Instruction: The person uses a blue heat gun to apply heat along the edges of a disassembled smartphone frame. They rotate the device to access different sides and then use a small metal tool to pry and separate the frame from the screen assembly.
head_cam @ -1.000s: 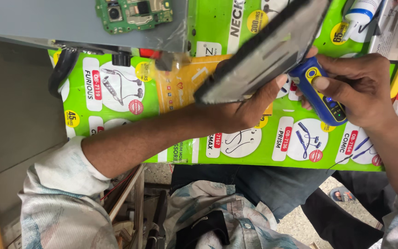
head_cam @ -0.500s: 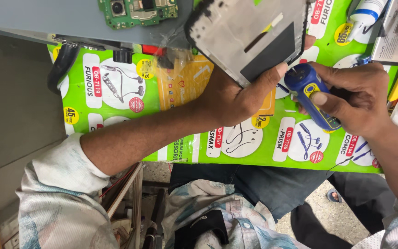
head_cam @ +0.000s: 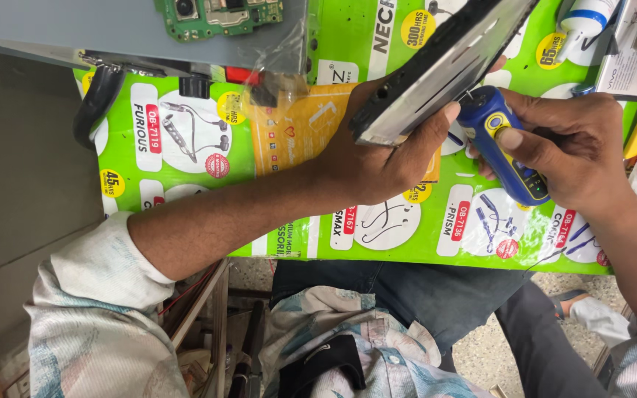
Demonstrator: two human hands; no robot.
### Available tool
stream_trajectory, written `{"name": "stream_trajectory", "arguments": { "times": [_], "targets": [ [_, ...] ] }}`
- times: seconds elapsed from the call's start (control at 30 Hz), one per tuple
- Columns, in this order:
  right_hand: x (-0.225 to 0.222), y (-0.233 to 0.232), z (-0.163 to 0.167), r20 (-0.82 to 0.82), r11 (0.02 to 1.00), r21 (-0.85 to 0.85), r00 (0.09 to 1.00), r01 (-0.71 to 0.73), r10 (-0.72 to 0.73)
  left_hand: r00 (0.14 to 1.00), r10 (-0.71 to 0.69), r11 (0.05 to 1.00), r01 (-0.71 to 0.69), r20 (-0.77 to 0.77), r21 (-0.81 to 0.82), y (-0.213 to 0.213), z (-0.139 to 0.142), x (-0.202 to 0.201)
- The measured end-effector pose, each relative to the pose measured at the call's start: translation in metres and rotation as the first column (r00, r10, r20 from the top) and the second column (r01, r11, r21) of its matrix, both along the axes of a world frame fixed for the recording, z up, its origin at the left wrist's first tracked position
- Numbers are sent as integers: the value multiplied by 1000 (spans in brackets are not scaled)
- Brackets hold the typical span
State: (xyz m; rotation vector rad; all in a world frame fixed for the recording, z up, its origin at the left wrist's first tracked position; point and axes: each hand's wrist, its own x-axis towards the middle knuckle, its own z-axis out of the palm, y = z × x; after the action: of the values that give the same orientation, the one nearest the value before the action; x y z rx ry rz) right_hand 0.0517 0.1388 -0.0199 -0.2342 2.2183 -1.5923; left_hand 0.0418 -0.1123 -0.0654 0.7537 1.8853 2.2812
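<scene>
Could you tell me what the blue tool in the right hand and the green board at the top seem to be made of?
The blue tool looks like moulded plastic, smooth and slightly glossy, with a yellow ring; a thin metal bit seems to show at its tip. The green board looks like a printed circuit board: matte green laminate carrying small metallic parts.

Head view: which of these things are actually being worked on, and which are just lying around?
In use:
- phone frame, held in the left hand
- blue screwdriver, held in the right hand, tip at the frame

Lying about:
- green circuit board
- white bottle
- green poster
- black strap
</scene>
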Motion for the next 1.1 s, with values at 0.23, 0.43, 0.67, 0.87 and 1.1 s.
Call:
{"name": "stream_trajectory", "arguments": {
  "times": [0.23, 0.43, 0.67, 0.87, 1.1],
  "targets": [
    [1, 1, -1, -13, 1000, 10, 1000, 7, -7, 996, 30, 995, -38, -80, -92, 0, -4, 1],
    [2, 2, -3, -22, 999, -44, 1000, 21, -22, 995, -57, 994, 64, -77, 87, 1, 1, -5],
    [1, 7, -8, 55, 982, -137, 991, 130, -123, 981, -158, 987, 158, 117, 5, -5, 8, -4],
    [2, 12, -12, -150, 996, -51, 986, -80, 71, 972, -227, 964, 216, 61, 153, -13, 0, -8],
    [-1, 17, -16, -299, 983, 106, 938, -153, 178, 952, -292, 939, 266, 95, 220, -7, -6, -7]
  ]
}}
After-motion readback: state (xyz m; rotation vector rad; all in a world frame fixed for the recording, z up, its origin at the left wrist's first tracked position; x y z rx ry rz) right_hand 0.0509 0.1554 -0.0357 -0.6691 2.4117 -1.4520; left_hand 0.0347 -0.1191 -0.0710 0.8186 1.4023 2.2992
